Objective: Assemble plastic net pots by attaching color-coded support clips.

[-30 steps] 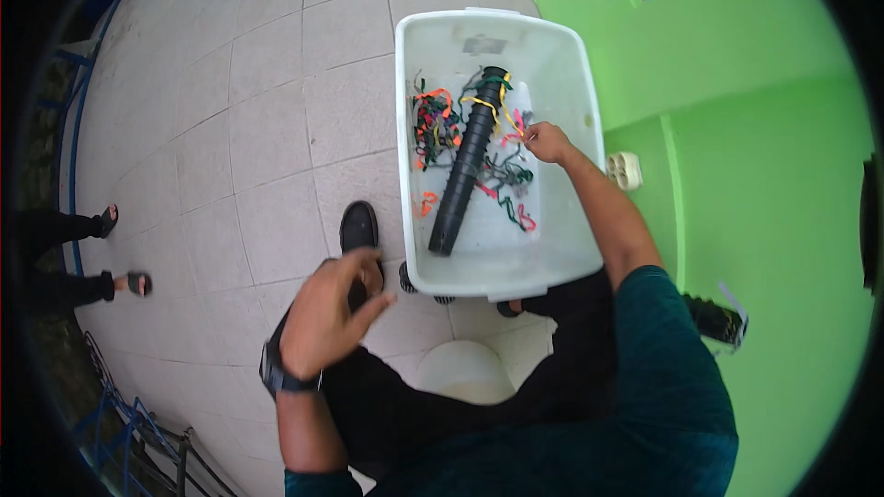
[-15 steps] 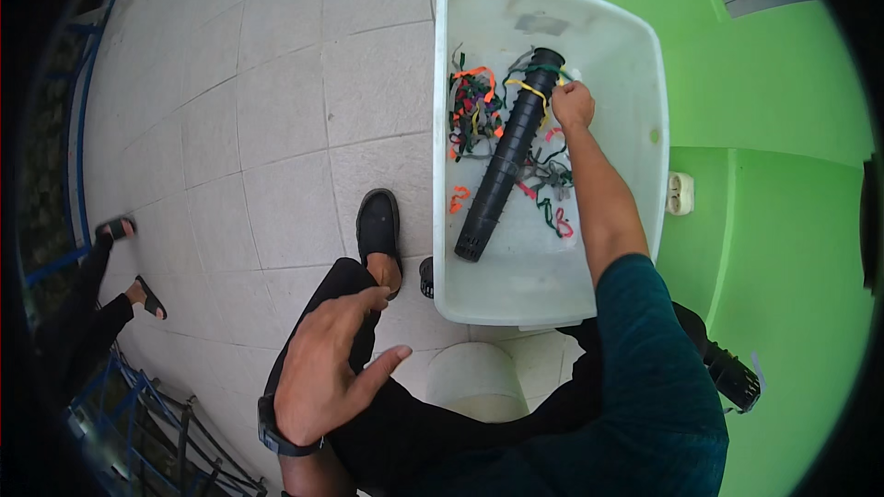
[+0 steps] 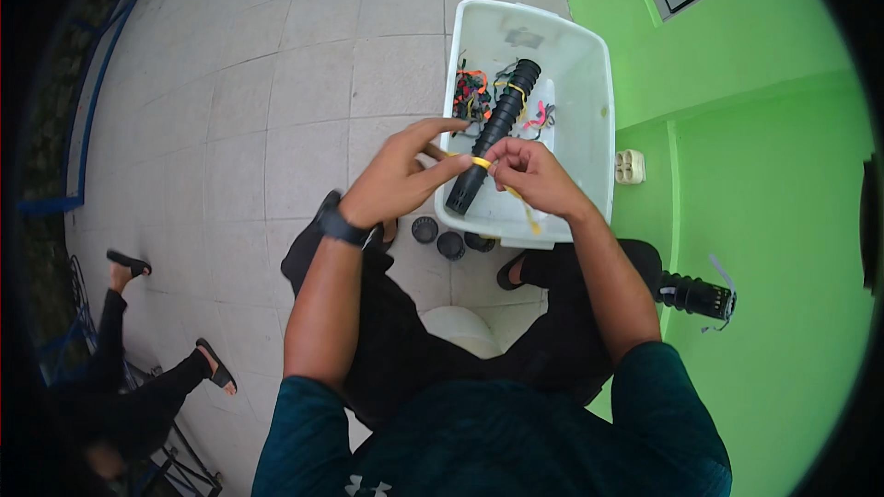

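My left hand (image 3: pixel 401 175) and my right hand (image 3: pixel 531 175) meet in front of me, both pinching a thin yellow tie (image 3: pixel 482 164) between the fingertips. The tie's loose end trails down below my right hand. Just beyond the hands a white plastic tub (image 3: pixel 589 83) stands on the tiled floor. Inside it lies a black ribbed tube (image 3: pixel 502 120) and a tangle of orange, red, yellow and dark ties (image 3: pixel 472 92). A dark watch sits on my left wrist.
Several small black caps (image 3: pixel 449 241) lie on the floor by the tub's near edge. A green wall (image 3: pixel 737 129) with a white socket (image 3: pixel 630 166) stands to the right, with a black cylinder (image 3: pixel 697 295) by it. Another person's sandalled feet (image 3: pixel 129 264) are at the left.
My right hand has come out of the tub holding the yellow tie. My left hand has risen from my knee and now grips the tie too.
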`<state>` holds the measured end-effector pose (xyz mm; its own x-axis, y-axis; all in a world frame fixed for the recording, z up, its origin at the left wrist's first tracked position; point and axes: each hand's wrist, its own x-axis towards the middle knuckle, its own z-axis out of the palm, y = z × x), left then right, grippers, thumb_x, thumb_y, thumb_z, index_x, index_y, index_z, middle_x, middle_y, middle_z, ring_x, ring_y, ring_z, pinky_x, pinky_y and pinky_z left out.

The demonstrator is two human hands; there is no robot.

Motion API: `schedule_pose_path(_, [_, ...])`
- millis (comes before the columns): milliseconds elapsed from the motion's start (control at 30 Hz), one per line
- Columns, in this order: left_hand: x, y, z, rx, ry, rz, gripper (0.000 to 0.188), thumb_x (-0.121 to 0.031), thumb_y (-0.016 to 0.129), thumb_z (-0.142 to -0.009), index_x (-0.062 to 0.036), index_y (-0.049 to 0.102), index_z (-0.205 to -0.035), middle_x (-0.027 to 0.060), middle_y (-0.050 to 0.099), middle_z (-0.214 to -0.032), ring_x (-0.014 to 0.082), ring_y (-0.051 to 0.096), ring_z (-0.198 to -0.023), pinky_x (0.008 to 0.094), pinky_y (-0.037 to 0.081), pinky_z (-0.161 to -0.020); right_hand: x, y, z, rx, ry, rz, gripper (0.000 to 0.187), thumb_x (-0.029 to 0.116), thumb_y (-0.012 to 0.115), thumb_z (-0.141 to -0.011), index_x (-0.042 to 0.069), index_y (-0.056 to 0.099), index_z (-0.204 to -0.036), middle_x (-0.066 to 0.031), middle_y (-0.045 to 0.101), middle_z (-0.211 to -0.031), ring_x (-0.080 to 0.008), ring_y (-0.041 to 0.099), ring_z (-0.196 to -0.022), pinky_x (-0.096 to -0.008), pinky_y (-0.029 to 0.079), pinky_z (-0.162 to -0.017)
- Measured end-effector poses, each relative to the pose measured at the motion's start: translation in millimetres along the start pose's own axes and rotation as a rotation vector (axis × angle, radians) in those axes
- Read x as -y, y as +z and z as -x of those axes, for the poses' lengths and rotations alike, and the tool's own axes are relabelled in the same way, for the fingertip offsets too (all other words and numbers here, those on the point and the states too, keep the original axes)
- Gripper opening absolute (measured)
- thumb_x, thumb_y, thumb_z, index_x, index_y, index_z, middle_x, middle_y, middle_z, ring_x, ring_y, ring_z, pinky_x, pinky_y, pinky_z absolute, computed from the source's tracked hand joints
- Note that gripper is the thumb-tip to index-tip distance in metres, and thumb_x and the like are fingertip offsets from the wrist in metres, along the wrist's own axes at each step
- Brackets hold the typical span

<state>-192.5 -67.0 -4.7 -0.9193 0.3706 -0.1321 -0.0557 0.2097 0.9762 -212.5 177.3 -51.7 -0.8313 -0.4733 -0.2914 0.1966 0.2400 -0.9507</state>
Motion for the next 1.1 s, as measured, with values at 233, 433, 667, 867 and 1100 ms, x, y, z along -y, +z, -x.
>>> schedule_pose_path(233, [24, 22, 12, 0.369, -0.087, 0.131, 0.033, -0.028, 0.071, -0.093, 0.0020, 0.071, -0.106, -0.0036, 0.062, -0.075, 0.0038, 0.049, -0.066, 0.0214, 0.039, -0.059, 32, 43, 61, -0.177, -0.113, -0.235, 0.018, 0.007, 0.057, -0.097, -0.001, 0.062, -0.112, -0.0008, 0.061, -0.079, -0.0075, 0.056, -0.072, -0.0223, 0.046, -0.067])
schedule_pose_path(433, [11, 5, 51, 0.369, -0.104, 0.171, 0.026, -0.025, 0.070, -0.093, 0.0003, 0.076, -0.094, -0.0058, 0.053, -0.060, 0.0032, 0.043, -0.059, 0.0219, 0.035, -0.055, 51, 41, 123, -0.033, 0.009, -0.270, 0.019, 0.013, 0.060, -0.097, 0.001, 0.063, -0.111, 0.0020, 0.055, -0.072, -0.0066, 0.052, -0.064, -0.0215, 0.042, -0.061])
schedule_pose_path(667, [24, 17, 55, 0.633, -0.147, 0.152, 0.025, -0.023, 0.067, -0.094, 0.0009, 0.076, -0.092, -0.0003, 0.066, -0.071, 0.0041, 0.056, -0.064, 0.0210, 0.043, -0.060, 46, 10, 222, -0.091, -0.203, -0.688, 0.024, 0.004, 0.057, -0.094, -0.005, 0.060, -0.116, -0.0169, 0.069, -0.095, -0.0227, 0.067, -0.081, -0.0344, 0.053, -0.079])
schedule_pose_path(867, [123, 10, 41, 0.272, -0.265, -0.918, 0.027, -0.031, 0.073, -0.085, -0.0044, 0.075, -0.086, 0.0104, 0.071, -0.073, 0.0190, 0.067, -0.066, 0.0332, 0.050, -0.061, 56, -27, 255, -0.653, -0.411, -0.416, 0.026, 0.003, 0.056, -0.093, -0.006, 0.061, -0.117, -0.0204, 0.071, -0.103, -0.0271, 0.070, -0.090, -0.0390, 0.054, -0.089])
schedule_pose_path(1100, [212, 95, 38, 0.694, -0.885, -0.513, 0.058, -0.051, 0.070, -0.083, 0.0008, 0.070, -0.108, 0.0121, 0.074, -0.099, 0.0246, 0.072, -0.073, 0.0424, 0.058, -0.064, 25, -74, 231, -1.033, -0.318, -0.127, 0.028, 0.024, 0.057, -0.101, 0.000, 0.065, -0.089, -0.0062, 0.064, -0.073, -0.0115, 0.056, -0.067, -0.0257, 0.045, -0.069])
